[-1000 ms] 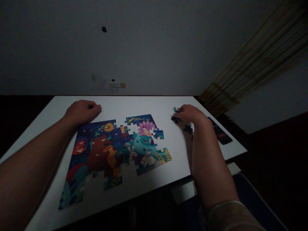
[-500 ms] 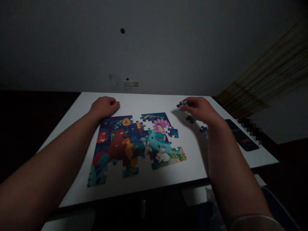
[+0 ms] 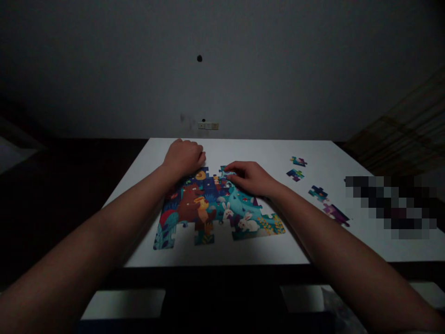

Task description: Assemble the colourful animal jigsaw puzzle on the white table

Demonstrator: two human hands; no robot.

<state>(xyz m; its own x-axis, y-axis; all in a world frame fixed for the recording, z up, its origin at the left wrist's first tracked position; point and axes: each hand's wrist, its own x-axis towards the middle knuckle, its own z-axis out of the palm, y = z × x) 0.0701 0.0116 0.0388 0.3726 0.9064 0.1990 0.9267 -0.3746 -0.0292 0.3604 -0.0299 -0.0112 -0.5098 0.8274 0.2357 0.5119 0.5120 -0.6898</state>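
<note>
A partly joined jigsaw puzzle (image 3: 187,204) with a bear, rabbits and plants lies on the white table, with gaps along its near edge. My left hand (image 3: 185,157) is curled into a fist at the puzzle's far left corner; nothing shows in it. Over the far right part of the puzzle, my right hand (image 3: 250,177) pinches a small teal puzzle piece (image 3: 227,170) between thumb and fingers, close to a gap in the far edge. That hand covers much of the upper right of the picture, so whether the piece touches its neighbours is hidden.
Loose puzzle pieces lie to the right: two farther back (image 3: 298,161) (image 3: 295,175), a dark blue one (image 3: 318,193) and a purple one (image 3: 336,214) nearer. A blurred-out dark object sits at the table's right. Behind the table stands a wall with sockets (image 3: 208,125).
My right hand has moved left with the puzzle piece, from the table's right side to over the puzzle. My left hand stays a fist by the far left corner. The view has shifted.
</note>
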